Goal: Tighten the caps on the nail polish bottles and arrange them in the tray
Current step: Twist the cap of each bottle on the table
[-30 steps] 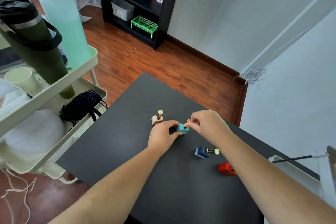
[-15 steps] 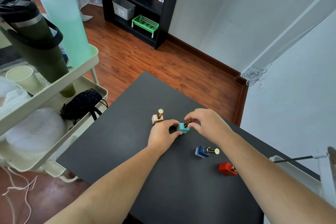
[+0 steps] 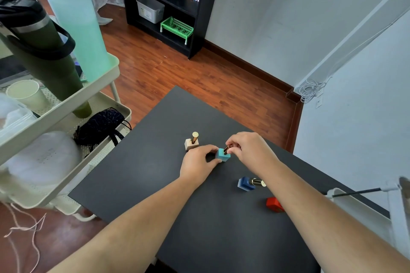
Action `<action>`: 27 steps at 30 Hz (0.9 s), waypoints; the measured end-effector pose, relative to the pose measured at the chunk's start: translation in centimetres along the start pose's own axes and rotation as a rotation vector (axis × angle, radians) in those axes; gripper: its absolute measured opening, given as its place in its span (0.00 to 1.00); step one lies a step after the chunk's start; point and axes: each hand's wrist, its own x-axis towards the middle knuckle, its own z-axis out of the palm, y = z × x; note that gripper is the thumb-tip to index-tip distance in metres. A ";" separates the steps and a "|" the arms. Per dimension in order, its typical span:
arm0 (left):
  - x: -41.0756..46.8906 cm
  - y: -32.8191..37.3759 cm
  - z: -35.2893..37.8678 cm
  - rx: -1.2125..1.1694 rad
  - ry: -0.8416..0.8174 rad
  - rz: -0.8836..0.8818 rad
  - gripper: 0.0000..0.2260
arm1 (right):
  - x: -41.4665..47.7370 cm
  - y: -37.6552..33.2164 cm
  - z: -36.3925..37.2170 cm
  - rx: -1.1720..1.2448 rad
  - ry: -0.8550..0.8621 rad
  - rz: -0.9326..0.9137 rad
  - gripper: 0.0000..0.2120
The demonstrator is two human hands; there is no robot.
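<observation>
A teal nail polish bottle stands on the black table. My left hand grips its square base from the left. My right hand pinches its gold cap from the right. A beige bottle with a gold cap stands just left of my left hand. A blue bottle lies on its side under my right forearm. A red bottle lies further right, partly hidden by that forearm. No tray for the bottles can be made out with certainty.
A pale green trolley stands to the left, carrying a dark tumbler, a mint bottle and a cup. A white object with a black rod sits at the table's right edge. A black shelf unit stands across the wooden floor.
My right hand's fingers have shifted around the teal bottle's gold cap, which now shows more between them. My left hand has stayed on the base. The other bottles have not moved.
</observation>
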 end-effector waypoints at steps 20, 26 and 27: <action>-4.9 1.8 1.4 0.077 -0.314 -0.016 0.26 | -11.3 3.6 -2.7 0.090 -0.017 0.155 0.19; -3.6 2.6 3.4 0.107 -0.325 0.073 0.22 | -10.9 3.6 -0.3 0.051 0.031 0.131 0.14; -3.5 2.6 3.6 0.113 -0.318 0.087 0.20 | -10.8 3.6 -0.1 0.046 0.038 0.121 0.13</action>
